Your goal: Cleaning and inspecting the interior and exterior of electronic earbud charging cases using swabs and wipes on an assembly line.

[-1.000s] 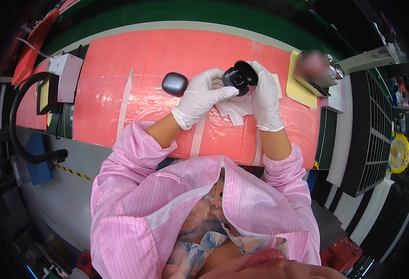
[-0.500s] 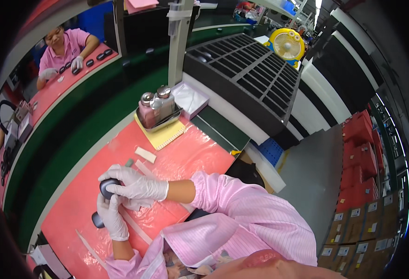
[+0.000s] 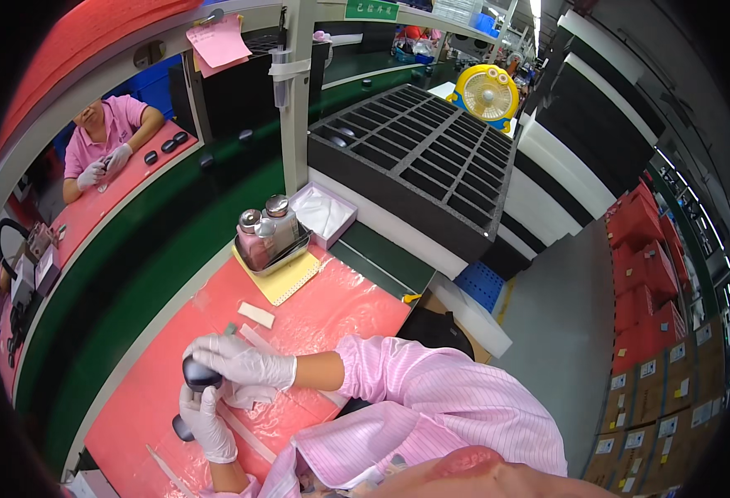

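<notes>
Now clasping a dark earbud case [image 3: 201, 376] in curled left fingers [image 3: 189, 404] and right fingers [image 3: 210, 355], seemingly inspecting; needing careful turning.

- Notepad [image 3: 288, 286]: yellow, flat, partly under a metal tray [image 3: 286, 255].
- Bottles [image 3: 256, 243]: 2, metal-capped, upright side by side in that tray; nearer 1 pinkish.
- Box [image 3: 345, 222]: lilac, open-topped, white sheets [image 3: 322, 214] inside; just beside the bottles.
- Rack [image 3: 398, 192]: black, slotted, tilted in view.
- Fan [image 3: 488, 93]: yellow and blue, 2 round eyes on top, beyond the rack.
- Post [image 3: 297, 116]: pale; clear tube [image 3: 280, 79] taped to it.
- Notes [image 3: 218, 43]: pink, hung left of the post.
- Belt [image 3: 132, 249]: green, curving past the table.
- Co-worker [image 3: 107, 137]: pink shirt, across the belt.
- Crate [image 3: 479, 286]: blue, perforated, low down.
- Bins [image 3: 643, 282]: red, far right.
- Cartons [image 3: 664, 407]: brown, labelled, stacked.
</notes>
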A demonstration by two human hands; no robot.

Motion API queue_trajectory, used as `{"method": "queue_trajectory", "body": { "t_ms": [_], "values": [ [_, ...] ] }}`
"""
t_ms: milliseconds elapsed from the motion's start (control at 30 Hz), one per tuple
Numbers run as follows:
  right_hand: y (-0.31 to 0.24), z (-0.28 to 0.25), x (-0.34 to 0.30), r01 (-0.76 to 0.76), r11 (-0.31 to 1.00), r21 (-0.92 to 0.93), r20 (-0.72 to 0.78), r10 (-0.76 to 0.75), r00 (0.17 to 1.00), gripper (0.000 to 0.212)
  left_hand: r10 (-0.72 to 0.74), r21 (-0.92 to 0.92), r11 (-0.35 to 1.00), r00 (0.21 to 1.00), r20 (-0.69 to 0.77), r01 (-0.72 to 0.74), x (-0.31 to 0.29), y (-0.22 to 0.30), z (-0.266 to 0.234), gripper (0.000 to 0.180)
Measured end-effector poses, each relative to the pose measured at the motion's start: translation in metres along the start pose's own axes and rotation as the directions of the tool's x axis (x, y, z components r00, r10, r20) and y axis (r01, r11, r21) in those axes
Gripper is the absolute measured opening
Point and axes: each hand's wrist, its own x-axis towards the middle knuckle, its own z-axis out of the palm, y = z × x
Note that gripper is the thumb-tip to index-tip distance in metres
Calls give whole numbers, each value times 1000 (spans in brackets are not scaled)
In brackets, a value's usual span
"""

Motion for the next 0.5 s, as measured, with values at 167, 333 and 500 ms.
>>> {"method": "queue_trajectory", "body": {
  "t_ms": [167,333,500],
  "values": [
    [-5,-6,-4,43,973,-227,0,-44,999,25,-12,34,999,1000,10,11,0,-4,1,43],
    [-15,-14,-6,192,870,-454,0,-216,976,20,-7,-4,1000,1000,-3,7,-2,-9,1,37],
    [-4,-6,1,177,915,-362,4,-188,982,22,-80,40,996,995,-53,82,0,-7,-2,35]
  ]
}}
